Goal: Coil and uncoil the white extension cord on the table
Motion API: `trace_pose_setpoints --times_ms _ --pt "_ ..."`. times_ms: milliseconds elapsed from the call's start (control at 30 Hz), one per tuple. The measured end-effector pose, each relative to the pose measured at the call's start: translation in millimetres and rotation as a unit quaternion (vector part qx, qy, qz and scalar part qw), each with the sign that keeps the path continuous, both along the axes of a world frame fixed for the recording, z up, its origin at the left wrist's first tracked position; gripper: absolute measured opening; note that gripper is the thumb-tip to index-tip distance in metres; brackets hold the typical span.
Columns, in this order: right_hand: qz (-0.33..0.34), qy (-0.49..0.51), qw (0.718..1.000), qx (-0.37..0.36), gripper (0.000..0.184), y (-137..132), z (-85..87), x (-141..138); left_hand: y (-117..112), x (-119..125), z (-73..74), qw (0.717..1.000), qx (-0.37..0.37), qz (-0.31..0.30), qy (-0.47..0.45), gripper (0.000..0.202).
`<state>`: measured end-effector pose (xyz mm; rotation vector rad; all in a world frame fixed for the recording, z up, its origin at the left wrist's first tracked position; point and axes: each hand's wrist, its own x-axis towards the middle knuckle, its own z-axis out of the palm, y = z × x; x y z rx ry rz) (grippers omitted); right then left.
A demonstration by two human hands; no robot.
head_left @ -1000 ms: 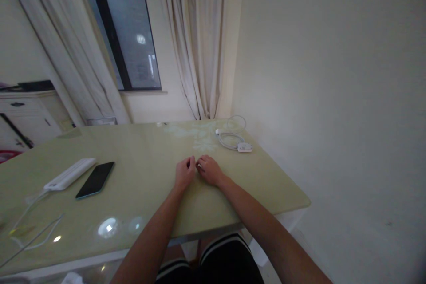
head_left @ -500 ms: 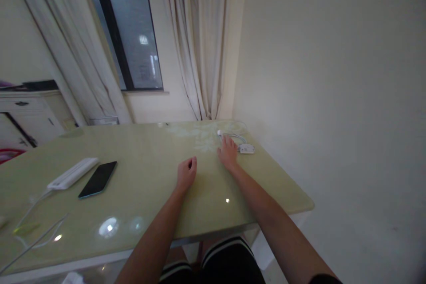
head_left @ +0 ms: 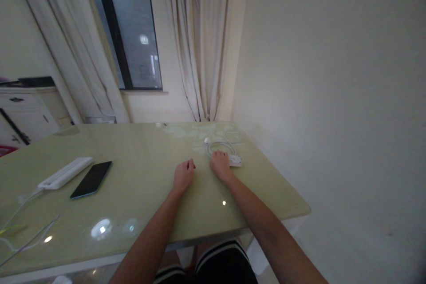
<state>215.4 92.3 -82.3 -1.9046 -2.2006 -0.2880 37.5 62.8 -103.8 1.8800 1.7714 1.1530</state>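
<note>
My right hand lies on the pale green table with its fingers curled over the near side of a coiled white charging cable. The cable's white plug block sits just right of that hand. My left hand rests on the table a little to the left, loosely curled with nothing visible in it. The two hands are about a hand's width apart.
A white power strip and a black phone lie at the left, with thin white wires near the front left edge. A wall borders the table's right side. Curtains and a window stand behind.
My right hand left my left hand, reached to the cable at the far right, and has now drawn back toward me with the coil and plug block pulled closer. My left hand stayed put.
</note>
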Motion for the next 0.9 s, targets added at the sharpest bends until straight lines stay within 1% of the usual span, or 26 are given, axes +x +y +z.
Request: trace_pose_setpoints --times_ms 100,167,200,267,333,400,433,500,533,567,600,633,667,700,733,767,800,833,900 --pt "0.057 0.009 0.998 0.024 0.029 -23.5 -2.8 -32.0 -1.6 1.8 -1.2 0.997 0.014 0.047 0.064 0.054" --pt "0.099 0.02 0.994 0.031 0.03 -36.2 -1.5 -48.5 -3.6 0.6 -0.1 0.995 0.012 0.06 0.075 0.059" --pt "0.117 0.025 0.992 0.033 0.031 -41.1 -0.5 -54.6 -4.3 -1.0 0.9 0.996 0.0 0.064 0.065 0.062" --pt "0.141 0.037 0.989 0.032 0.032 -48.3 0.8 -62.7 -4.6 -5.3 2.9 0.997 -0.037 0.058 0.018 0.065" --pt "0.155 0.061 0.986 0.025 0.031 -52.8 1.6 -65.9 -3.5 -9.0 4.2 0.996 -0.056 0.029 -0.061 0.062" --pt "0.188 0.109 0.976 0.022 0.03 -55.2 3.2 -65.2 -1.8 -9.9 4.3 0.986 -0.039 -0.014 -0.16 0.057" --pt "0.212 0.145 0.966 0.024 0.031 -55.6 4.8 -63.3 -1.1 -9.2 4.0 0.976 -0.026 -0.033 -0.213 0.054" --pt "0.249 0.242 0.937 0.043 0.032 -53.6 9.6 -55.8 0.2 -6.8 4.1 0.941 -0.014 -0.053 -0.334 0.047" --pt "0.251 0.297 0.919 0.063 0.031 -50.9 12.3 -49.8 0.9 -6.2 4.8 0.914 -0.016 -0.055 -0.401 0.041" --pt "0.237 0.353 0.901 0.088 0.03 -46.9 14.7 -42.1 1.5 -6.7 6.1 0.881 -0.022 -0.056 -0.468 0.035" --pt "0.205 0.406 0.883 0.115 0.03 -41.7 16.5 -33.0 2.3 -8.5 7.9 0.844 -0.031 -0.057 -0.533 0.03" --pt "0.159 0.453 0.866 0.137 0.031 -35.5 17.3 -22.9 3.1 -11.9 10.3 0.804 -0.043 -0.061 -0.59 0.027" --pt "0.104 0.492 0.852 0.147 0.031 -28.6 16.9 -12.3 3.9 -16.7 13.1 0.765 -0.06 -0.065 -0.638 0.026" --pt "0.046 0.525 0.839 0.138 0.031 -21.8 15.5 -2.0 4.5 -22.7 15.8 0.73 -0.082 -0.072 -0.675 0.026" --pt "-0.007 0.558 0.824 0.102 0.031 -15.4 13.1 7.3 5.0 -29.2 18.5 0.698 -0.106 -0.079 -0.703 0.026" --pt "-0.05 0.59 0.805 0.047 0.032 -10.0 10.2 14.7 5.2 -35.8 20.7 0.669 -0.129 -0.086 -0.727 0.027" --pt "-0.078 0.617 0.783 -0.016 0.036 -6.0 7.1 20.0 5.1 -42.0 22.5 0.644 -0.148 -0.092 -0.745 0.029" --pt "-0.093 0.637 0.762 -0.076 0.041 -3.4 4.1 22.9 4.7 -47.5 23.8 0.623 -0.16 -0.099 -0.759 0.031" --pt "-0.095 0.674 0.715 -0.162 0.049 -1.8 -0.1 22.2 3.0 -55.4 24.9 0.6 -0.168 -0.109 -0.774 0.033"
